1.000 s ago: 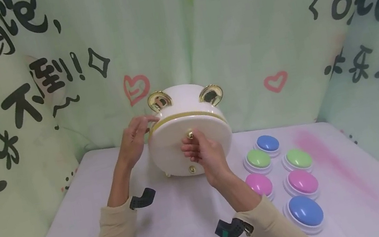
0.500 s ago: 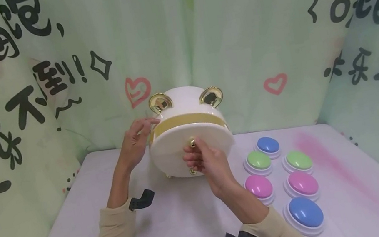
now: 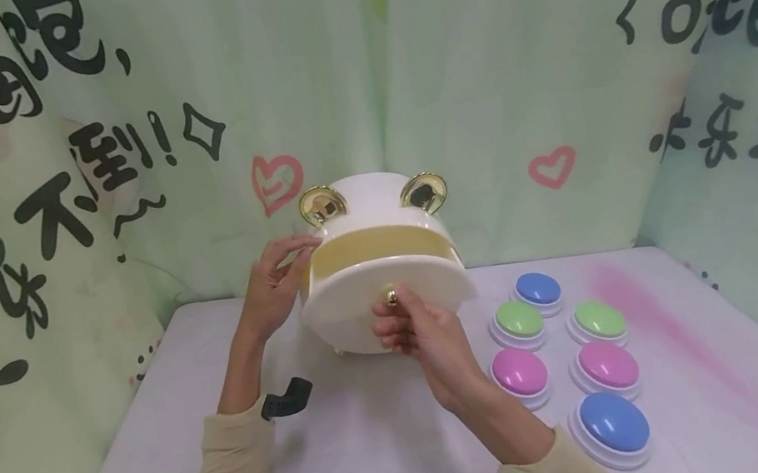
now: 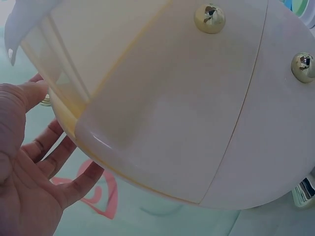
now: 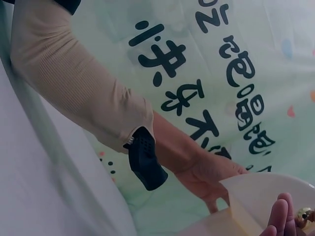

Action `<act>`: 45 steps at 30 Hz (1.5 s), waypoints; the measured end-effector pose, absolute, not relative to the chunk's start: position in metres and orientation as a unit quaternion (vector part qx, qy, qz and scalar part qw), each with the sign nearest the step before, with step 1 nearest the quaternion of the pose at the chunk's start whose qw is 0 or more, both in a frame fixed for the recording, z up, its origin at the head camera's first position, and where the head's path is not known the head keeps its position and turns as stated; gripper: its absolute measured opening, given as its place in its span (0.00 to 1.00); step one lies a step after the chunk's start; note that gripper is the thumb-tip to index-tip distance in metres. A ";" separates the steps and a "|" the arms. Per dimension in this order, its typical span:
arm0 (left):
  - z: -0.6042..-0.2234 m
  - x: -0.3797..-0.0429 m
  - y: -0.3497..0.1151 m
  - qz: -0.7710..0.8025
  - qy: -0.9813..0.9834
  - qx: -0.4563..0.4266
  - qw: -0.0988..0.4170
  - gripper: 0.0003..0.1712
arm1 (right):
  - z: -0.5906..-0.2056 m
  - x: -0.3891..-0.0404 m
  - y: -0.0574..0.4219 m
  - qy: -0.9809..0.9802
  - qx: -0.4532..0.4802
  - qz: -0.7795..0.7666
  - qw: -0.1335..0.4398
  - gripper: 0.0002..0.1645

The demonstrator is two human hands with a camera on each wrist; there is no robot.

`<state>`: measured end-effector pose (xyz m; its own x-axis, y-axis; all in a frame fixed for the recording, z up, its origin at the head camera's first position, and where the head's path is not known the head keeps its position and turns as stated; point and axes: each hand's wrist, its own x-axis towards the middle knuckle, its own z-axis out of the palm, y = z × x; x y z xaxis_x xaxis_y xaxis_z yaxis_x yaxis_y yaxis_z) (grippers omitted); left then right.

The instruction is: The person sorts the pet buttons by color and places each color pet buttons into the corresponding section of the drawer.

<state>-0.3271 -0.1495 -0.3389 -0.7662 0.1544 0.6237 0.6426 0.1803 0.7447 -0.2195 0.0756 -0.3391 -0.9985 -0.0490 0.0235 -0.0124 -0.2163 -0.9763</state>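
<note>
A white rounded box point(image 3: 375, 196) with two gold ear-shaped pieces stands at the back of the table. Its upper drawer point(image 3: 345, 300) is pulled partway out, and a yellowish gap shows behind the drawer front. Thumb and finger of my right hand point(image 3: 436, 345) pinch the drawer's gold knob point(image 3: 391, 297); in the right wrist view only a few of that hand's fingertips point(image 5: 279, 211) show. My left hand point(image 3: 272, 285) rests against the box's left side. In the left wrist view, its fingers point(image 4: 81, 184) reach along the curved side, with the thumb near the drawer opening.
Several round push buttons on white bases stand right of the box, among them a blue button point(image 3: 614, 422), a pink button point(image 3: 608, 363) and a green button point(image 3: 519, 319). A printed green curtain point(image 3: 489, 82) hangs behind and along both sides of the white table point(image 3: 358, 460).
My right hand has drawn the upper drawer outward toward me and slightly down, so the gap above its front has widened. The left hand has stayed at the box's left side.
</note>
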 end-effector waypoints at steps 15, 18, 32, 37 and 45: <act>-0.341 -0.330 -0.150 -0.579 -0.727 -0.293 0.227 0.13 | -0.341 -0.202 0.076 0.626 -0.034 -0.778 0.034 0.31; -0.340 -0.330 -0.150 -0.580 -0.725 -0.294 0.227 0.13 | -0.341 -0.199 0.076 0.628 -0.037 -0.777 0.037 0.31; -0.340 -0.330 -0.148 -0.576 -0.733 -0.284 0.225 0.13 | -0.341 -0.188 0.079 0.630 -0.026 -0.776 0.037 0.31; -0.340 -0.329 -0.148 -0.576 -0.731 -0.289 0.226 0.13 | -0.342 -0.187 0.079 0.632 -0.026 -0.774 0.042 0.30; -0.341 -0.328 -0.149 -0.577 -0.727 -0.294 0.229 0.13 | -0.344 -0.184 0.079 0.637 -0.034 -0.768 0.056 0.33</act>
<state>-0.3275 -0.1489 -0.3409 -0.7221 0.1633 0.6722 0.6918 0.1612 0.7039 -0.1840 0.0789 -0.3445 -0.9914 -0.1292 -0.0200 0.0437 -0.1832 -0.9821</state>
